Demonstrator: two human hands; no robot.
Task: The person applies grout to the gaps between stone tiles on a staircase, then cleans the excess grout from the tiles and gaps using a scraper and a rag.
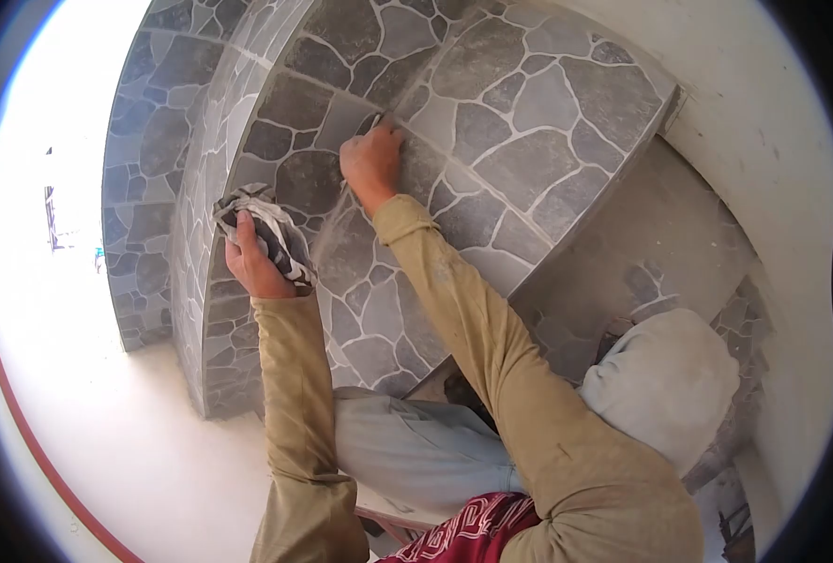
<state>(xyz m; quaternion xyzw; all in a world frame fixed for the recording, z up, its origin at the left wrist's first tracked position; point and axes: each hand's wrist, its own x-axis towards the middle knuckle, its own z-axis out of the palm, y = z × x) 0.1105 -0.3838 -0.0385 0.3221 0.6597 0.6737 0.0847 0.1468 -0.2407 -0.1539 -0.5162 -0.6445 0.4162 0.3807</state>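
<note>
Around crumpled cloth [288, 240], left fingers [247, 236] partly closed.

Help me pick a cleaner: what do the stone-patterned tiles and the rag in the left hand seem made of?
Stone-patterned tiles: probably ceramic, matt-looking; straight joints cut across the stone pattern.
Rag: apparently cloth, dull and limp, bunched in soft folds in the left hand; its fibre cannot be told.

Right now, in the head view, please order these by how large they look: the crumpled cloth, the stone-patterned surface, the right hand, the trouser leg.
1. Stone-patterned surface
2. Trouser leg
3. Crumpled cloth and right hand: too alike to rank surely, since the left hand covers part of the cloth.
</note>
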